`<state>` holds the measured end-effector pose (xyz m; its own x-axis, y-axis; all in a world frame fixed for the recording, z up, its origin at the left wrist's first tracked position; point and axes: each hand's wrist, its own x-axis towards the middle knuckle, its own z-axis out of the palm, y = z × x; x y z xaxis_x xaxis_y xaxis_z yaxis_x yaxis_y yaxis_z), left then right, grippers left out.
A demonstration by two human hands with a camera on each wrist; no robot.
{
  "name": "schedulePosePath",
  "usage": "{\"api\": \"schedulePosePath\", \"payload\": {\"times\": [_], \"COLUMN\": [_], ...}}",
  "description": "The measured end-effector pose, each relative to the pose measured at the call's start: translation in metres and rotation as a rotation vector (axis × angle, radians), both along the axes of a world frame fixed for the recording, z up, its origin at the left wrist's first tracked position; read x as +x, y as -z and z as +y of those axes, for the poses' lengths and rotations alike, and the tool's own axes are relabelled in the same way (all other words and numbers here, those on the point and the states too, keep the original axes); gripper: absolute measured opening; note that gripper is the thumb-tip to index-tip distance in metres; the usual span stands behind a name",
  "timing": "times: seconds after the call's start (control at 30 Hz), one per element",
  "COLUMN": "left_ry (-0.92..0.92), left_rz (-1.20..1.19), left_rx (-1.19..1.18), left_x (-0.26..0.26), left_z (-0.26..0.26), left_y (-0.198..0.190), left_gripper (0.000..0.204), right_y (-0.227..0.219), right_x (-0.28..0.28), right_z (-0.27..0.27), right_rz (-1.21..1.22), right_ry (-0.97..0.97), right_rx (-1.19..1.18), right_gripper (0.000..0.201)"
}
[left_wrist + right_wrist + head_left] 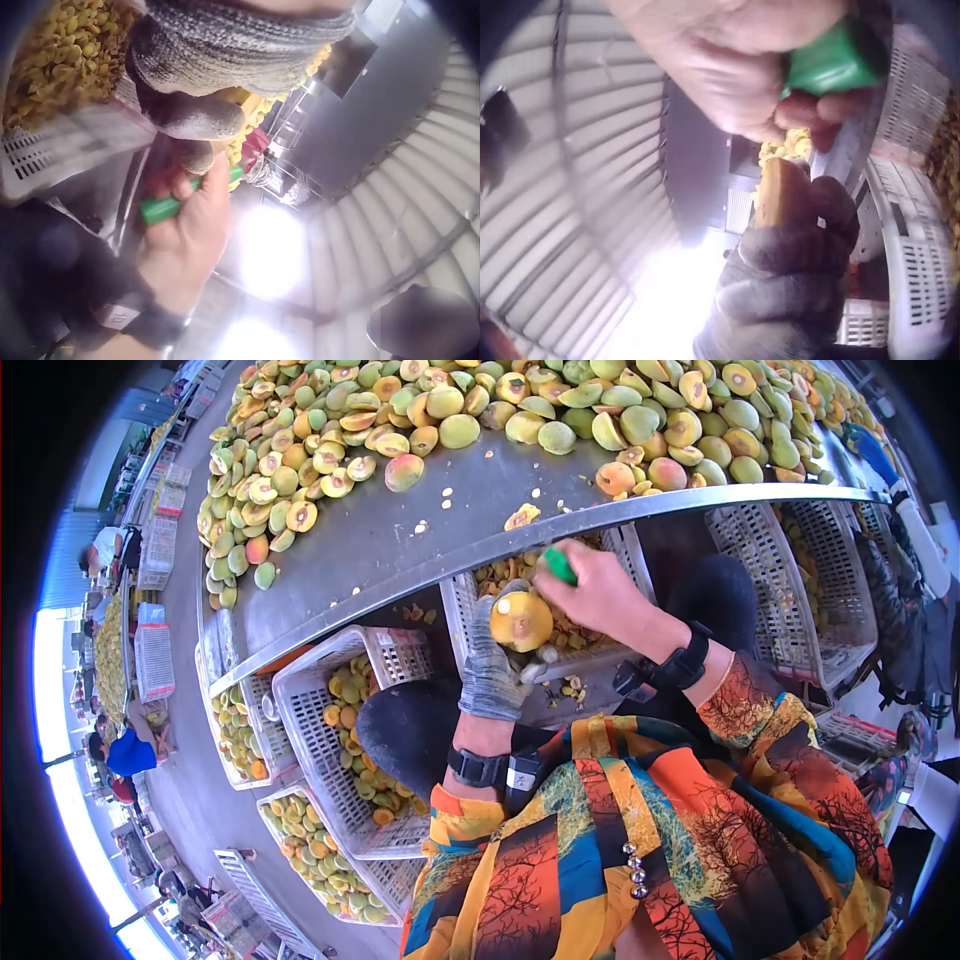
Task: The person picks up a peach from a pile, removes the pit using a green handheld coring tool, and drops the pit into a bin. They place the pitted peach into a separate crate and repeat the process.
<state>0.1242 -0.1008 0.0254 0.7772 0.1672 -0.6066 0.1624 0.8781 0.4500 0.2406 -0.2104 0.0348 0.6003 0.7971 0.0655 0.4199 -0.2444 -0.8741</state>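
Green handle [558, 565] sat close to gloved fingers, so a slip could have hurt.
Near the middle of the frame, the left hand [490, 675], in a grey glove, held the yellow cut fruit [521, 621] between its thumb and fingers. Just up and to the right, the bare right hand [608, 598] had its fingers curled tight round the green handle. Any blade was too hard to see. If juice made the fruit slick, it might have popped out and dropped by the white crate [458, 628] below. A hard push might have skidded into the glove.
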Motion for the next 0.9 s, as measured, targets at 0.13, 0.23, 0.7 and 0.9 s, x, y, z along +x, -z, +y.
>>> {"api": "schedulePosePath", "payload": {"times": [0.13,0.23,0.7,0.9], "left_ry": [-0.089,-0.119,-0.271,-0.38], "left_rz": [0.018,0.002,-0.152,-0.223], "left_rx": [-0.053,0.028,0.07,0.285], "left_x": [-0.01,-0.015,-0.003,0.001], "left_z": [0.002,0.002,-0.006,-0.013], "left_y": [0.005,0.013,0.004,0.023], "left_gripper": [0.047,0.046,0.039,0.034], "right_y": [0.021,0.008,0.002,0.013], "right_x": [0.0,-0.008,-0.05,-0.069], "right_z": [-0.014,-0.021,-0.024,-0.019], "right_rz": [-0.217,-0.027,-0.001,0.154], "right_ry": [0.212,0.117,-0.04,0.021], "right_rx": [-0.167,0.031,-0.208,-0.181], "right_gripper": [0.038,0.033,0.031,0.031]}}
